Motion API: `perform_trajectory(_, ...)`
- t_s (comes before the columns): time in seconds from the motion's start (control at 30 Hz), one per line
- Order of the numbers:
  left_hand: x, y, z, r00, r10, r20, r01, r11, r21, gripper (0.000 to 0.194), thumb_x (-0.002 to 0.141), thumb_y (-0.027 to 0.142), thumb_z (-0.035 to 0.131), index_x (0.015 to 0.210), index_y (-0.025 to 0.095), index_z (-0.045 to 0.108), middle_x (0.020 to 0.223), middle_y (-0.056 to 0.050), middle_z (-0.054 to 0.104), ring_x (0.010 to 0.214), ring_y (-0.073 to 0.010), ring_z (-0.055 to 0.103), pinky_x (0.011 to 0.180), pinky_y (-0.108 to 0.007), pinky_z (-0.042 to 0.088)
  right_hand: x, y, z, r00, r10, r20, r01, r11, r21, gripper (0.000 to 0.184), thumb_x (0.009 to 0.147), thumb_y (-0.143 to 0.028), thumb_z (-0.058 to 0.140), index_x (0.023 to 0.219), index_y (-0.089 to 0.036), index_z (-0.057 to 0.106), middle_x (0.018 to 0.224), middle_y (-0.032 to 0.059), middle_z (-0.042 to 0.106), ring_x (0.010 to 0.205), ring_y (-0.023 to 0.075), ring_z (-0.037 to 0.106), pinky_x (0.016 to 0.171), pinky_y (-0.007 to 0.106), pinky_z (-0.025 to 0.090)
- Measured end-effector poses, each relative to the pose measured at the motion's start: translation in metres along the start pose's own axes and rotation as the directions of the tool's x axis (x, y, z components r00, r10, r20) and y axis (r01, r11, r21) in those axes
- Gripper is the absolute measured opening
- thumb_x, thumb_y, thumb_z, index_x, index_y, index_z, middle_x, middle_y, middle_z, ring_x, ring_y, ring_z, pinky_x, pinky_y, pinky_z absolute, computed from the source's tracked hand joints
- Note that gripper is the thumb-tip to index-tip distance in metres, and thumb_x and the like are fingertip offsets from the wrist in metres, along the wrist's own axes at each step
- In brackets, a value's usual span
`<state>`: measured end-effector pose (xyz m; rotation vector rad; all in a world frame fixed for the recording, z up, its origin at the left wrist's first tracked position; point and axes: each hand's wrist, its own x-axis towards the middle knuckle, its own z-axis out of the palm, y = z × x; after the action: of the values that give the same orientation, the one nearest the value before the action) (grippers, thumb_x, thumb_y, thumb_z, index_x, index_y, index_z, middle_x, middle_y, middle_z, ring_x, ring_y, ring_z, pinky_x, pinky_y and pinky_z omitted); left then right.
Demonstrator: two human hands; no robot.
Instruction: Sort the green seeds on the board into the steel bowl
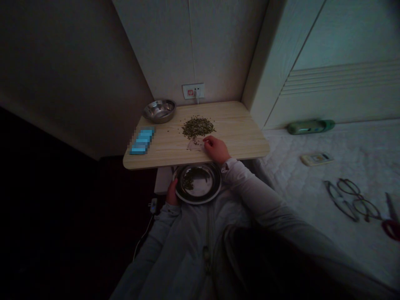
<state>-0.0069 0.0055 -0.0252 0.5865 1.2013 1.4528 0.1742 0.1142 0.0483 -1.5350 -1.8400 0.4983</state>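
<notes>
A heap of small green-brown grains, like seeds or peppercorns (198,127), lies on a light wooden table (237,125). At the heap's near side is my right hand (217,149), resting by a few scattered grains and pale bits. Its fingers are pinched together; anything between them is too small to make out. Below the table edge, over my lap, my left hand (172,193) grips the left rim of a round metal basin (203,189). Grains are gathered along the left and upper part of the basin's bottom.
A steel bowl (160,111) stands at the table's back left, with a lit phone (142,141) in front. A wall socket (193,91) holds a plug. On the bed at right lie a green bottle-shaped thing (309,126), a pale handheld device (316,158), glasses (364,206) and scissors (391,227).
</notes>
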Motion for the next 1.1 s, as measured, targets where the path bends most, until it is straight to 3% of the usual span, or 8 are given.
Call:
perform_trajectory(0.1,-0.002,0.004,0.003,0.999,-0.046,-0.027,0.046,0.999,-0.021,0.015,0.067,0.029,0.056,0.063,0.018,0.066,0.07,-0.002,0.068,0.087,-0.0209,0.059,0.086,-0.032,0.04,0.0,0.0,-0.001,1.0,-0.023,0.017,0.023,0.999,0.022,0.027,0.073,-0.026,0.041,0.091,-0.019,0.059,0.071,0.002,0.062,0.064,0.0145,0.052,0.06,0.026,0.036)
perform_trajectory(0.33,0.0,0.003,0.006,0.983,-0.179,0.042,0.183,0.964,-0.194,0.022,0.057,0.035,0.062,0.067,0.016,0.067,0.076,-0.005,0.069,0.092,-0.0247,0.058,0.085,-0.033,0.042,0.0,0.001,-0.002,0.998,-0.05,0.049,0.046,0.995,0.086,0.025,0.07,-0.026,0.042,0.086,-0.018,0.061,0.068,0.0002,0.061,0.062,0.0122,0.052,0.059,0.024,0.037)
perform_trajectory(0.73,-0.006,0.009,0.011,0.982,-0.186,0.012,0.186,0.975,-0.12,0.02,0.066,0.032,0.054,0.064,0.017,0.066,0.069,-0.004,0.068,0.086,-0.0233,0.059,0.082,-0.033,0.044,-0.001,0.001,-0.002,0.995,-0.048,0.089,0.04,0.995,0.094,0.026,0.07,-0.027,0.042,0.086,-0.018,0.061,0.068,0.0002,0.062,0.06,0.0122,0.051,0.058,0.024,0.036)
perform_trajectory(0.9,-0.004,0.007,0.008,0.995,-0.099,-0.032,0.096,0.991,-0.093,0.014,0.065,0.029,0.056,0.063,0.019,0.066,0.07,-0.002,0.069,0.087,-0.0206,0.059,0.083,-0.03,0.042,-0.002,0.002,-0.003,0.99,-0.058,0.13,0.046,0.995,0.09,0.025,0.07,-0.028,0.043,0.085,-0.019,0.061,0.067,-0.0008,0.062,0.061,0.0118,0.052,0.058,0.023,0.037)
perform_trajectory(1.1,-0.01,0.016,0.014,0.991,-0.135,-0.019,0.132,0.984,-0.123,0.018,0.07,0.024,0.051,0.062,0.017,0.066,0.068,-0.001,0.069,0.079,-0.0182,0.06,0.081,-0.029,0.043,-0.002,0.001,-0.005,0.983,-0.079,0.169,0.063,0.994,0.095,0.024,0.069,-0.027,0.043,0.082,-0.019,0.062,0.062,-0.0015,0.061,0.059,0.0118,0.051,0.057,0.022,0.036)
